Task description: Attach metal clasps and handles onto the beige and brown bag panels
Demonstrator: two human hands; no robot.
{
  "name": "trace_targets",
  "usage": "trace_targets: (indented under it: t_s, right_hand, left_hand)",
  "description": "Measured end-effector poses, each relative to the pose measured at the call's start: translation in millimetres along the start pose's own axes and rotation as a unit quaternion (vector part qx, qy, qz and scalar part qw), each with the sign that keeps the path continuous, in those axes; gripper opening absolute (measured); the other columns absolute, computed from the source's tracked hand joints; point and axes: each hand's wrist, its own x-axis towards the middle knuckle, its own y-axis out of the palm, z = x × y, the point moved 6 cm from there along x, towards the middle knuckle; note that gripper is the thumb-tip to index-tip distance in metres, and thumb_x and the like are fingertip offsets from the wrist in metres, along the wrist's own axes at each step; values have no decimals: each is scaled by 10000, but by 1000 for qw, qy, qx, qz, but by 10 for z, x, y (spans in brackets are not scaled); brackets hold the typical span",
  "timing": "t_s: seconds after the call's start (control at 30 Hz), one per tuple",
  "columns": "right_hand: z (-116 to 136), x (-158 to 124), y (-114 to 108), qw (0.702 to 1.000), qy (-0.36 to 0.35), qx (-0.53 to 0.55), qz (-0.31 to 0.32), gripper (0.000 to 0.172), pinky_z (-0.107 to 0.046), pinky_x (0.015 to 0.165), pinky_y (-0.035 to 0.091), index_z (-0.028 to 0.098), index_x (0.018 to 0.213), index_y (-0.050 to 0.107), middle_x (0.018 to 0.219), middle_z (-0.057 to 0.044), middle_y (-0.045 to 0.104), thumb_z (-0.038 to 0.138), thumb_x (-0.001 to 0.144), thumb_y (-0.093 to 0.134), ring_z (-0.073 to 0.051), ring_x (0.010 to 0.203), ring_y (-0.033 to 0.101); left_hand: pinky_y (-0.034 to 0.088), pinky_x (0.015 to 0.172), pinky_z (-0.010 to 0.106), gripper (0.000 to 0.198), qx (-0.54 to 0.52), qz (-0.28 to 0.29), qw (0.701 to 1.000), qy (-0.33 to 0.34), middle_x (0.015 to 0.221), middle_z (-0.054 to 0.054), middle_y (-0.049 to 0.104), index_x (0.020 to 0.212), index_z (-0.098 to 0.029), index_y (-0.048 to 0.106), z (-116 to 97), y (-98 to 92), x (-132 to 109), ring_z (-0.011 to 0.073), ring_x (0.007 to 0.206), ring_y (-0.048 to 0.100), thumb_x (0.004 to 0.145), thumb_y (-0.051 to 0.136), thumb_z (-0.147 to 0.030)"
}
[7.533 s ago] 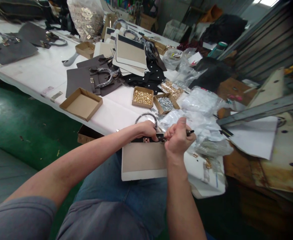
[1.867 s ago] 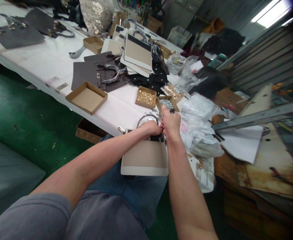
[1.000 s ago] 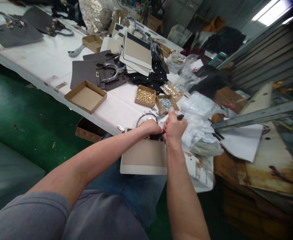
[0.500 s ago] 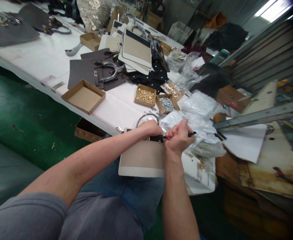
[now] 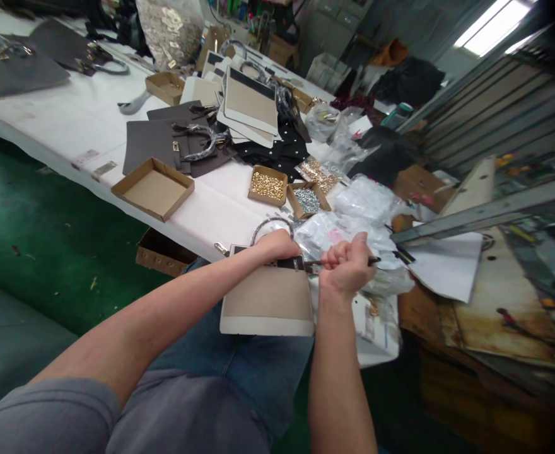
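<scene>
A beige bag panel with a pale lower border and a dark strip along its top lies over my lap at the table edge. My left hand is closed on the panel's top, by the dark strip, its fingers mostly hidden. A small metal fitting shows on that strip. To the right, my right hand makes a fist around a slim dark tool, whose exact kind I cannot make out. One end points left to the strip; the other sticks out beyond the fist. A wrapped bag handle arches behind my left hand.
Boxes of gold-coloured studs and silver-coloured studs stand ahead, beside a shallow cardboard tray. Grey bag panels and stacked beige panels lie farther back. Plastic bags crowd the right; a metal bar juts in there.
My right hand has moved slightly right, away from my left, with the slim dark tool. More of the dark strip and its fitting now shows. The view has shifted a little.
</scene>
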Motion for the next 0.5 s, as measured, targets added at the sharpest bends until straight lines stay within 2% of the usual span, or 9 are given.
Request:
trace_targets:
  t_s: [0.07,0.17,0.37,0.5]
  right_hand:
    - [95,-90,17,999,-33,-21,1,726,-226,355,216,249,591,293,498,97,236,574,1030,770,-58,394,225]
    - [122,-242,116,998,-44,-52,12,708,-232,367,261,244,574,352,496,84,284,591,1041,756,-63,396,271]
    - [17,-316,199,997,-45,-65,3,695,-236,367,268,246,564,381,483,80,311,583,1044,755,-67,391,295]
    - [-50,-268,207,998,-25,-60,12,706,-233,354,244,252,556,362,475,85,294,581,1044,752,-63,378,270]
  left_hand:
    - [628,728,300,432,-9,12,1000,-8,1086,181,870,1120,-113,845,-4,9,5,285,888,827,820,849,-423]
    - [631,700,309,421,-8,26,999,-18,1030,179,866,1115,-97,850,-7,24,21,279,817,820,823,840,-400]
    - [638,804,300,469,16,2,1000,-3,1189,225,861,1200,-97,852,-9,-5,15,321,1031,841,855,811,-412]
    - [634,781,307,436,0,13,1000,-4,1163,215,868,1155,-101,853,-10,-7,-7,311,977,830,857,817,-416]
